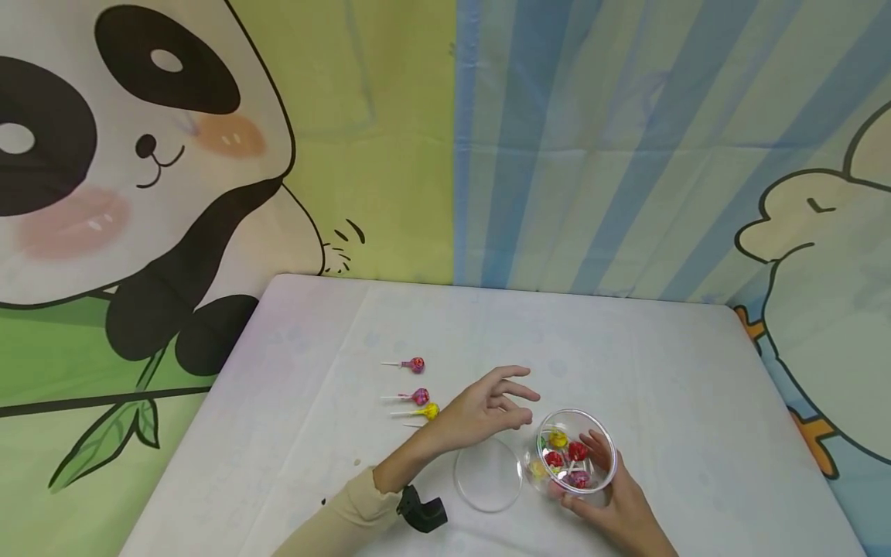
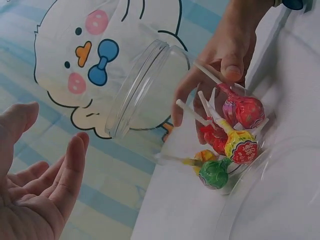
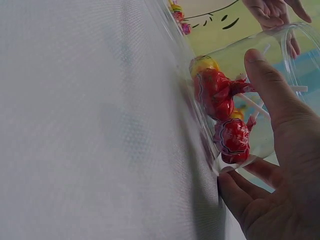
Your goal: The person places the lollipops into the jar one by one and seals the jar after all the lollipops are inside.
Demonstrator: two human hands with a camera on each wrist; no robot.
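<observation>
My right hand point(image 1: 622, 499) grips a clear round jar point(image 1: 576, 411) from its right side, thumb and fingers about its wall. Several wrapped lollipops lie inside: red point(image 3: 216, 95), yellow point(image 2: 241, 146) and green point(image 2: 214, 173) ones show. The jar's mouth is uncovered. Left of the mouth hovers my left hand point(image 1: 490, 406), empty, its fingers spread and loosely bent. Below that hand, a clear round lid point(image 1: 487, 510) lies flat on the table, apart from the jar.
Left of my left hand, two pinkish lollipops point(image 1: 421, 397) and a yellow lollipop point(image 1: 431, 411) lie on the white table point(image 1: 313, 333); another stick point(image 1: 414, 425) is partly hidden by the forearm. A printed cloth backdrop point(image 1: 390, 155) rises behind the table's far edge.
</observation>
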